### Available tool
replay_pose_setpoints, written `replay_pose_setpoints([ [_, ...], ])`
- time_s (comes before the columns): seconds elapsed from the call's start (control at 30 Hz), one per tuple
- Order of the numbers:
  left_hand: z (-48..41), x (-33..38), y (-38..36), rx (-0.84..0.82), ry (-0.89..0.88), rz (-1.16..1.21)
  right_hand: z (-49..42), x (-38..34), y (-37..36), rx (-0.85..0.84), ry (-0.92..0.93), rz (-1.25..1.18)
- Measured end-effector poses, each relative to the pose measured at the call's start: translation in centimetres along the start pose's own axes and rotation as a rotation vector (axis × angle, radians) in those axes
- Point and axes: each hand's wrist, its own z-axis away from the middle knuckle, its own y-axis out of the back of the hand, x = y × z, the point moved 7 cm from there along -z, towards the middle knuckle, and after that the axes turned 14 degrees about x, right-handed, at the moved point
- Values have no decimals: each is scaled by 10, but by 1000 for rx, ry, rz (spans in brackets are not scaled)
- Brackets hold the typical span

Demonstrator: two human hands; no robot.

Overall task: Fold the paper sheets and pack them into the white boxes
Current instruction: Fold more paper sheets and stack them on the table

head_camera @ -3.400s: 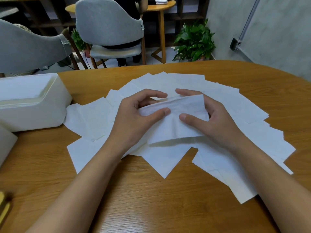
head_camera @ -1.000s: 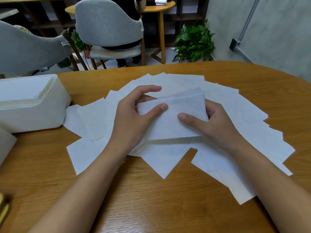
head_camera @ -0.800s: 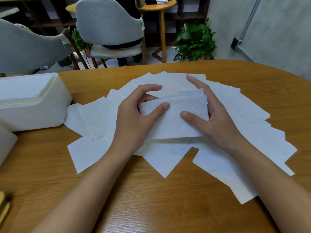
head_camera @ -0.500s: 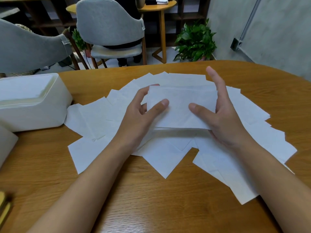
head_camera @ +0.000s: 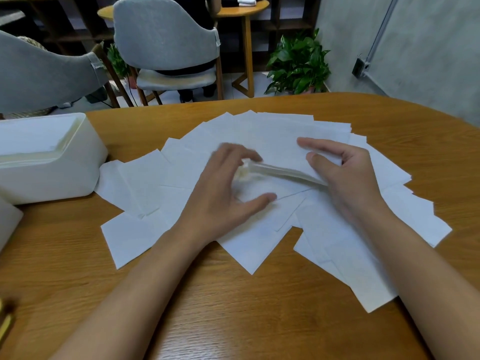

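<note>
Nearest the camera, two bare forearms reach forward over a wooden bench (head_camera: 233, 307), and a blurred yellow object (head_camera: 5, 326) sits at its near left edge. Just beyond, the left hand (head_camera: 226, 193) hovers low over a spread of loose sheets (head_camera: 135, 237). Its fingers (head_camera: 233, 153) are loosely spread and blurred, with the thumb lying well apart from them on the paper. They sit at the left end of a folded sheet (head_camera: 283, 174), but whether they touch it cannot be told. The right hand (head_camera: 350, 178) grips the other end of that folded sheet, thumb in front and curled fingers (head_camera: 327, 145) behind, so it is lifted off the pile and seen almost edge-on, slanting down toward the right palm. The loose sheets fan out, overlapping, across the middle of the bench under both hands. To the left stands an open white box (head_camera: 52, 178), touching the edge of the spread, and the corner of a second white box (head_camera: 7, 224) shows at the frame edge. Beyond the bench are two grey chairs (head_camera: 166, 35), a small table (head_camera: 244, 11), a green plant (head_camera: 298, 63) and a grey wall (head_camera: 428, 48).
</note>
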Motion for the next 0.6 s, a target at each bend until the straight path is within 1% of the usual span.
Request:
replay_pose_setpoints([
  [0.07,7,-4,-14,-138,-56,-83,-2,2,2,46,-8,19],
  [0.13,12,-10,-21,-182,-57,-139,-1,1,2,50,-8,16],
  [0.2,10,-10,-21,-137,-72,-156,-1,2,1,47,-1,13],
  [0.33,11,-1,-21,-21,-222,-221,0,-1,-1,24,36,26],
  [0.4,12,5,-19,15,-266,-184,1,-3,-3,-5,49,37],
  [0.43,11,8,-16,31,-263,-150,1,-4,-4,-19,54,34],
  [0.5,8,9,-7,79,-199,-71,1,-6,-3,-45,62,9],
  [0.6,2,6,6,159,-16,94,2,-11,-3,-69,104,-16],
])
